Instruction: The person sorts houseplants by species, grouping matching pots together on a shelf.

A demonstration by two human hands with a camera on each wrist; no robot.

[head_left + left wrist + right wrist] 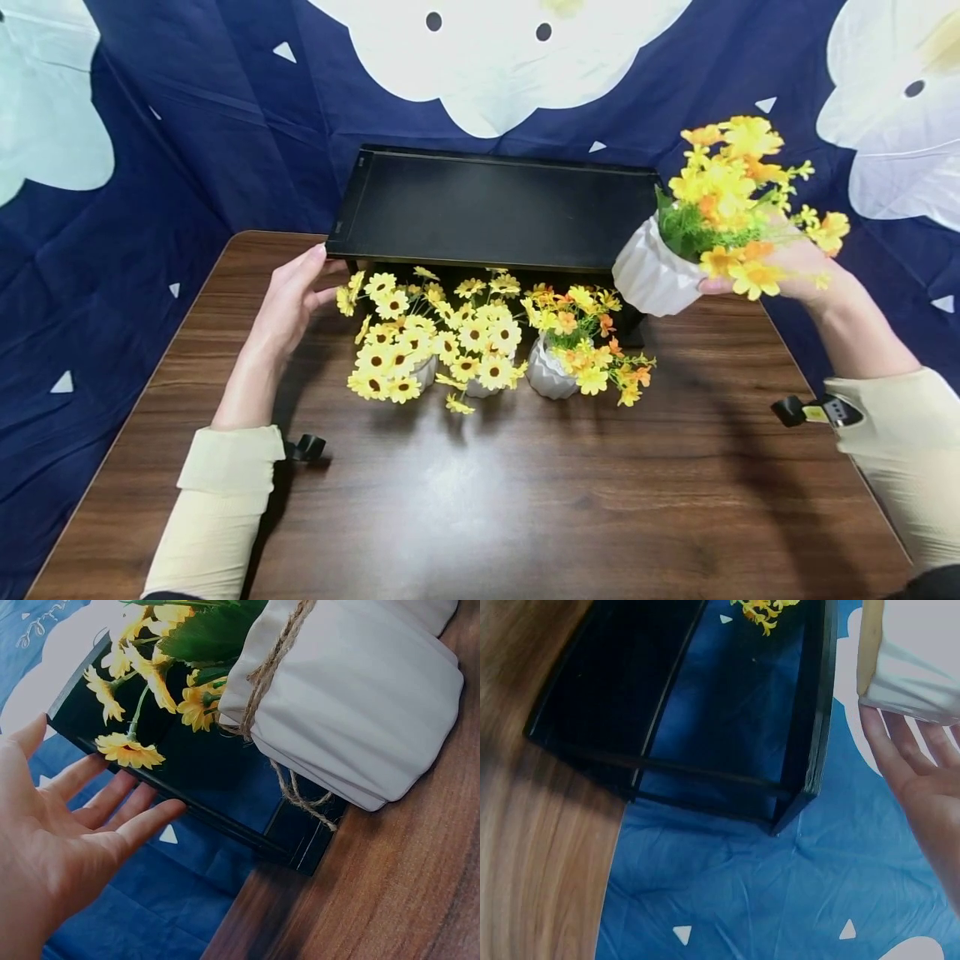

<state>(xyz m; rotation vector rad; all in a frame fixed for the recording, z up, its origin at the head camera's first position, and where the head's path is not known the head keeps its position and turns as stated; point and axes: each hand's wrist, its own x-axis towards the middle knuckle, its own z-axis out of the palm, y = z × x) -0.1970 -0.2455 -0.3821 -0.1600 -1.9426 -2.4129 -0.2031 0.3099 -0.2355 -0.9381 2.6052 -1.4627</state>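
Observation:
My right hand [787, 258] grips a white ribbed flower pot [652, 271] with yellow and orange flowers, raised beside the right end of a black two-tier shelf [495, 208]. In the right wrist view, the fingers of the right hand [922, 780] lie against the white pot [922, 664]. At the shelf's left end is my left hand [288, 296], thumb by the top edge. The left wrist view shows the left hand [67, 832] with spread, nearly straight fingers along the shelf's side [217, 817]; firm contact is hard to tell.
Potted yellow daisies [390, 354], a second daisy pot [483, 342] and a yellow-orange flower pot [555, 367] stand in a row before the shelf. Twine [277, 667] circles one pot. The wooden table [465, 517] meets a blue cloth backdrop [217, 125] behind.

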